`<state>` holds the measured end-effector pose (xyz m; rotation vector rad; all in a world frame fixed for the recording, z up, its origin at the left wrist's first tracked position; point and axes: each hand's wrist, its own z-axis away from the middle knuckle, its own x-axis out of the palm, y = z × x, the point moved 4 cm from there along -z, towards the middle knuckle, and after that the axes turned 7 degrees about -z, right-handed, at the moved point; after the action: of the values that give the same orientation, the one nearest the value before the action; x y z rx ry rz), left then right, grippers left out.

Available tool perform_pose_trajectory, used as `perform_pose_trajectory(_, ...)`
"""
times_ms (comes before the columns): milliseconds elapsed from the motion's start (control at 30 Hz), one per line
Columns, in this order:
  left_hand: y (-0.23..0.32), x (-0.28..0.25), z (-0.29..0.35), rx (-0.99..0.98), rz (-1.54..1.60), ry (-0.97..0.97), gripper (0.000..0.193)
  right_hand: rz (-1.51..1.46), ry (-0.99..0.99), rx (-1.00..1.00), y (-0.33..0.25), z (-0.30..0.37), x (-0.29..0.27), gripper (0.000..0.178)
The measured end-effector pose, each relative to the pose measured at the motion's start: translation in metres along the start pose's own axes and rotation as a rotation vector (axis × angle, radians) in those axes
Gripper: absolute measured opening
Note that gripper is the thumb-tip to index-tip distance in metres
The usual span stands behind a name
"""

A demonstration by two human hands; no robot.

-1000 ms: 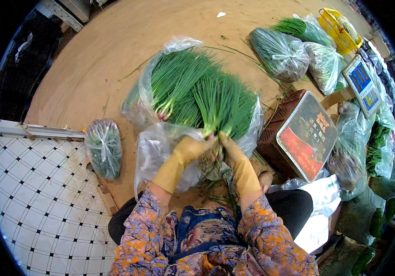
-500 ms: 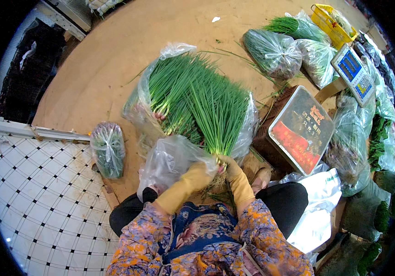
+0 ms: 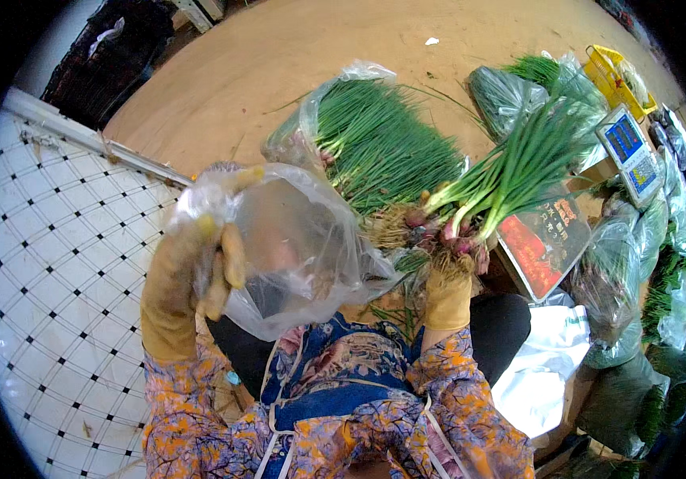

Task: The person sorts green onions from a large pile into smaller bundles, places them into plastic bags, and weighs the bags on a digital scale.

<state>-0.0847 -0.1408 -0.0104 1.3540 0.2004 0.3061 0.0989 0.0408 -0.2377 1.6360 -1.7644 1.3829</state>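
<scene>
My left hand (image 3: 191,275), in a tan glove, pinches a clear plastic bag (image 3: 307,239) by one side, and the bag hangs with its mouth spread toward the middle. In my right hand (image 3: 448,299), also gloved, is a bunch of spring onions (image 3: 519,172). Its purple bulbs and roots sit at the glove, while the green tops fan up and to the right. Beyond the bag, a big heap of spring onions (image 3: 391,144) lies in an opened clear sack (image 3: 299,132). My right fingers are partly hidden behind the bulbs.
A weighing scale (image 3: 547,243) with a display (image 3: 629,152) stands to the right, partly under the onion tops. Several filled bags (image 3: 606,279) line the right side, with a yellow crate (image 3: 616,80) at the far right. White tiles (image 3: 63,319) cover the left floor.
Both hands were together at the onion roots. My right hand has lifted the bunch up and rightward; my left has moved left, raising the plastic bag and stretching it wide.
</scene>
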Motion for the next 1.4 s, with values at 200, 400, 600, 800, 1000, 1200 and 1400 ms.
perform_pose_trajectory(200,0.032,-0.033,-0.018,0.671,-0.455,-0.049,0.053,0.811,-0.514,0.410,0.042,-0.003,0.145,0.046)
perform_pose_trajectory(400,0.005,-0.136,0.012,0.214,-0.032,0.081,0.035,1.150,-0.885,1.025,0.119,0.091,0.115,0.042)
perform_pose_trajectory(600,-0.199,-0.179,-0.003,-0.534,-0.143,0.164,0.022,1.229,-1.034,1.271,0.104,0.141,0.051,0.039)
perform_pose_trajectory(800,-0.281,-0.187,-0.035,-0.726,-0.771,-0.440,0.036,1.139,-0.347,0.979,0.100,0.026,0.012,0.037)
perform_pose_trajectory(1000,-0.235,-0.086,-0.144,0.318,-0.798,-0.108,0.039,1.755,-0.197,0.688,0.159,0.011,-0.031,0.046)
perform_pose_trajectory(1200,-0.257,-0.044,-0.225,0.020,-1.491,-0.227,0.030,1.828,-0.335,0.791,0.172,0.022,-0.051,0.038)
perform_pose_trajectory(1400,-0.275,-0.074,-0.251,0.042,-1.788,-0.357,0.017,1.467,-0.130,0.575,0.193,-0.001,-0.031,0.037)
